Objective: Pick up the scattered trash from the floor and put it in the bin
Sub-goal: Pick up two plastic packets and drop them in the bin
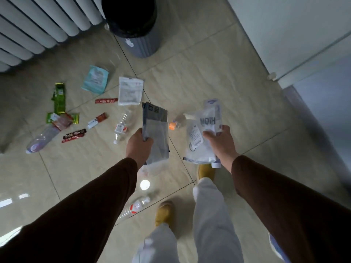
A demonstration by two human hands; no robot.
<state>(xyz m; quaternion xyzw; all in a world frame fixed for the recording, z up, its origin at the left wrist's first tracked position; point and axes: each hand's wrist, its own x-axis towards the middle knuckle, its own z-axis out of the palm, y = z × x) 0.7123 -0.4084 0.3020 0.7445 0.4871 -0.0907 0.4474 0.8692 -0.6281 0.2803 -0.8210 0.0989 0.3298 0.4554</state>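
Carrying picked-up trash toward the bin [139, 42] looks like the current step, left hand [139, 147] grip closed on a grey bag [156, 133], right hand [221, 141] on a clear pouch [201, 133]; next, drop both in, wrappers [74, 134] and bottles [121, 126] remain on floor [218, 76].

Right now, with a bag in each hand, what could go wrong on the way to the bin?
1. A clear bottle lies by the feet; stepping on it could cause a slip.
2. The left hand pinches its grey bag near one edge, so the bag might slide out.
3. The right hand holds the clear bag well short of the bin; a toss from here may miss.
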